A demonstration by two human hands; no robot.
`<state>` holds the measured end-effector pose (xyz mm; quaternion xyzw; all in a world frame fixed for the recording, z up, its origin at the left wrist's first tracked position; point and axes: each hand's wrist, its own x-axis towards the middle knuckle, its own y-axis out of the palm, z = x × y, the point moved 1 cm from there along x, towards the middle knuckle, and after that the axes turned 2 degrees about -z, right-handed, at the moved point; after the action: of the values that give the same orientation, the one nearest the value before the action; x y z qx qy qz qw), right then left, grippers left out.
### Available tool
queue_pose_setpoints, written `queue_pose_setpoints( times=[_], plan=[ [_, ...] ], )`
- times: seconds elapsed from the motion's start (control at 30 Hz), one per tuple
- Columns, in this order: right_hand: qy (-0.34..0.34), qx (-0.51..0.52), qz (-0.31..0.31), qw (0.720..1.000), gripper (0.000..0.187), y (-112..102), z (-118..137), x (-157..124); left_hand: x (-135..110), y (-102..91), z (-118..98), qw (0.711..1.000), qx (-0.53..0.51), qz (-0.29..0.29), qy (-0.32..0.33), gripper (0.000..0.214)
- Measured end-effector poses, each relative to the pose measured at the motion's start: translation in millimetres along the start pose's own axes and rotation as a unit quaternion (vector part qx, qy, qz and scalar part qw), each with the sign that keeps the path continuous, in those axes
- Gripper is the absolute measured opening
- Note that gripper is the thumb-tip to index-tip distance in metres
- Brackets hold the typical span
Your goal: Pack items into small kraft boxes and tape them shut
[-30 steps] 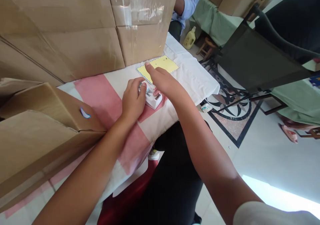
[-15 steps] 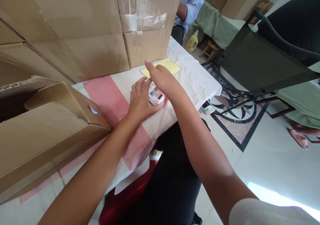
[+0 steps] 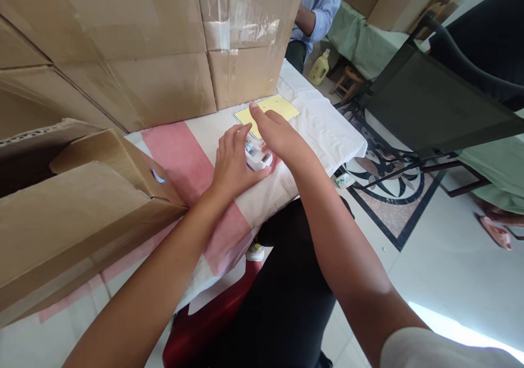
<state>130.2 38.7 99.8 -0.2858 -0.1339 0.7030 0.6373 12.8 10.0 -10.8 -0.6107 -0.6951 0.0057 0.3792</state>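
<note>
A small white plastic device [image 3: 258,162] with a dark window lies on the cloth-covered table, partly hidden by my hands. My left hand [image 3: 233,158] is closed around its left side, with the thumb along the near edge. My right hand [image 3: 280,136] is at its right side. Its thumb stretches up and away, while the other fingers curl down at the device. Whatever those fingers may hold is hidden. Just beyond the hands a yellow card [image 3: 282,107] with a wavy edge lies flat on the table.
Taped cardboard boxes [image 3: 164,84] stand stacked behind the table. An open carton [image 3: 82,199] is at the left. Beyond sits a person in a blue sleeve [image 3: 325,13]. A dark folding chair [image 3: 434,89] and a yellow jug [image 3: 319,69] are to the right.
The whole view has shifted slightly, so things appear a little further right. Both hands stay at the white device with almost the same pose.
</note>
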Motion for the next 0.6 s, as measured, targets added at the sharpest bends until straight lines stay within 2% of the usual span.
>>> queue_pose_setpoints(
  times=[0.3, 0.6],
  plan=[
    [0.000, 0.039, -0.066, 0.997, 0.053, -18, 4, 3, 5, -6.0, 8, 0.999, 0.026, -0.034, -0.018, 0.097],
    [0.002, -0.003, -0.009, 1.000, 0.040, -13, 5, -2, 5, -7.3, 7, 0.998, 0.042, -0.023, -0.032, 0.100]
  ],
)
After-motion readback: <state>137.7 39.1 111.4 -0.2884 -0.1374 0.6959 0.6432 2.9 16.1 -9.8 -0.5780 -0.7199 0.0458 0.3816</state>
